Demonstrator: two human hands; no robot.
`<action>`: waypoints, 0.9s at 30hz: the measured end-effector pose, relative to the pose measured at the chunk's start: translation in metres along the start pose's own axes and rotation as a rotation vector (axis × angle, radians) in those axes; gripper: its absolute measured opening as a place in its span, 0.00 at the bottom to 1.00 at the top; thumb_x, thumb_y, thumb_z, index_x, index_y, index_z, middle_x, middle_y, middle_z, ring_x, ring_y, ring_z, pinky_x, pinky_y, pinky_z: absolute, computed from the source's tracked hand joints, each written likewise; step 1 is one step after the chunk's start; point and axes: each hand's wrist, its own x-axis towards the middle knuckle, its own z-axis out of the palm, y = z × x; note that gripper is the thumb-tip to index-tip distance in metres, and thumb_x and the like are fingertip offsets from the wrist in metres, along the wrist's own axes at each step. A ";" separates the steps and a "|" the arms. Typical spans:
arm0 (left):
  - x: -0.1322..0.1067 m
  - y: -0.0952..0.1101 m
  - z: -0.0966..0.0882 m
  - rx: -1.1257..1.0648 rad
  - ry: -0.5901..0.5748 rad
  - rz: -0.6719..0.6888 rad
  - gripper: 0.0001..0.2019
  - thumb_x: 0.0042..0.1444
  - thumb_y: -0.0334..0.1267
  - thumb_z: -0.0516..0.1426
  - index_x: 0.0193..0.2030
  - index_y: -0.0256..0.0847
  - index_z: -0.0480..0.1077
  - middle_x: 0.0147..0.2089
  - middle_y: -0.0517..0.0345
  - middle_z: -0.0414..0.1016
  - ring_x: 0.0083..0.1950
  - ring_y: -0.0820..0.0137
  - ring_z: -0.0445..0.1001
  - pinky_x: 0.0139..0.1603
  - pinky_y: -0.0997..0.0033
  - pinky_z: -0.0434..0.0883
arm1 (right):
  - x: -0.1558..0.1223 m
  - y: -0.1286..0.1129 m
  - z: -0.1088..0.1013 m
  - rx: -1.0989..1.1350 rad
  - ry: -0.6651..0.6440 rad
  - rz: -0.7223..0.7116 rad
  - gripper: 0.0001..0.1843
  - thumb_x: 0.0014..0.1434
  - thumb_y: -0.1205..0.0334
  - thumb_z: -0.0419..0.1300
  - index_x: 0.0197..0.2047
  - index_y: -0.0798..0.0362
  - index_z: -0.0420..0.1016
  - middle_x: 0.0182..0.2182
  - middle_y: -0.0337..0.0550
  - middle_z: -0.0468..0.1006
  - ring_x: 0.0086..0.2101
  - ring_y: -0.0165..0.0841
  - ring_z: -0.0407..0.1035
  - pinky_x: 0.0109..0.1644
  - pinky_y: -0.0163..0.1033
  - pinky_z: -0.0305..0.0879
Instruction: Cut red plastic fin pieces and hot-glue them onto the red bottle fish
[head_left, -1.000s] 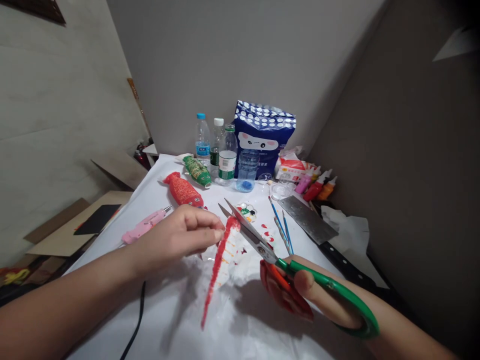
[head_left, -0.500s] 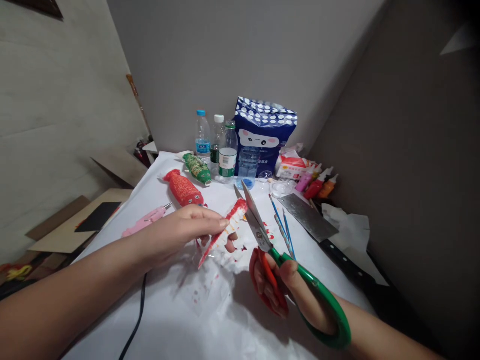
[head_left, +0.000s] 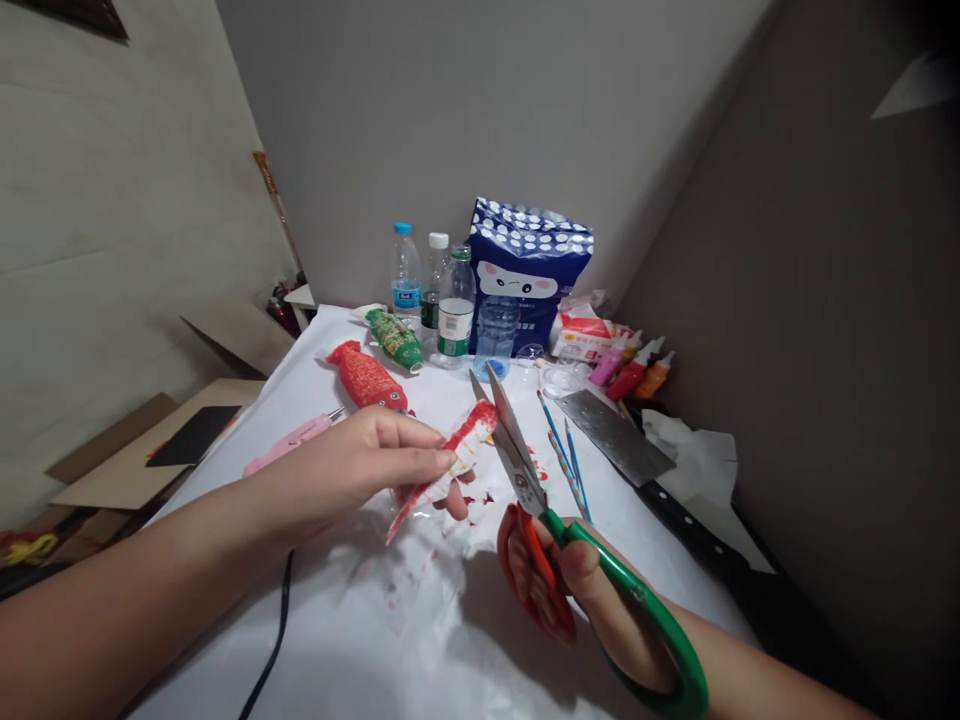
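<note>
My left hand (head_left: 409, 460) pinches a long pointed piece painted red and white with yellow lines (head_left: 469, 437); its exact material I cannot tell. Around the handles of a pair of scissors (head_left: 521, 470), one loop green and the other red, my right hand (head_left: 581, 580) is closed. The blades stand a little apart and point up and away, close to the right end of the painted piece. Just beyond my left hand lies a red fish-shaped object (head_left: 367, 378) with eyes. A green fish-shaped object (head_left: 395, 340) lies behind it.
Plastic bottles (head_left: 454, 310) and a blue bag (head_left: 529, 260) stand at the back. Right of the scissors lie paintbrushes (head_left: 574, 460) and a cleaver (head_left: 619, 435); paint bottles (head_left: 634, 370) are behind. A pink glue gun (head_left: 289, 445) with a black cord (head_left: 277, 630) lies left.
My left hand has turned the painted piece slightly, so more of its white side shows and its lower tip sits further left. The scissors have barely moved.
</note>
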 end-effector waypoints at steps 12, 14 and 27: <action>-0.006 -0.001 -0.004 0.123 0.074 0.004 0.16 0.57 0.44 0.55 0.24 0.38 0.76 0.21 0.59 0.69 0.19 0.78 0.60 0.17 0.80 0.59 | -0.001 -0.007 -0.026 -0.120 -0.166 -0.020 0.39 0.51 0.22 0.32 0.33 0.52 0.57 0.31 0.42 0.62 0.27 0.31 0.57 0.29 0.37 0.59; -0.005 -0.001 -0.004 0.180 0.062 -0.009 0.17 0.57 0.46 0.54 0.24 0.38 0.75 0.22 0.59 0.69 0.18 0.78 0.59 0.15 0.80 0.58 | -0.003 -0.010 -0.027 -0.145 -0.187 -0.017 0.40 0.51 0.23 0.31 0.37 0.51 0.59 0.33 0.44 0.63 0.30 0.34 0.58 0.33 0.39 0.61; -0.003 -0.005 -0.006 0.286 0.092 0.005 0.16 0.57 0.43 0.52 0.22 0.39 0.70 0.18 0.62 0.64 0.18 0.78 0.53 0.18 0.76 0.52 | -0.002 -0.010 -0.021 -0.117 -0.156 0.004 0.39 0.52 0.22 0.30 0.27 0.51 0.56 0.22 0.38 0.58 0.23 0.30 0.53 0.27 0.36 0.56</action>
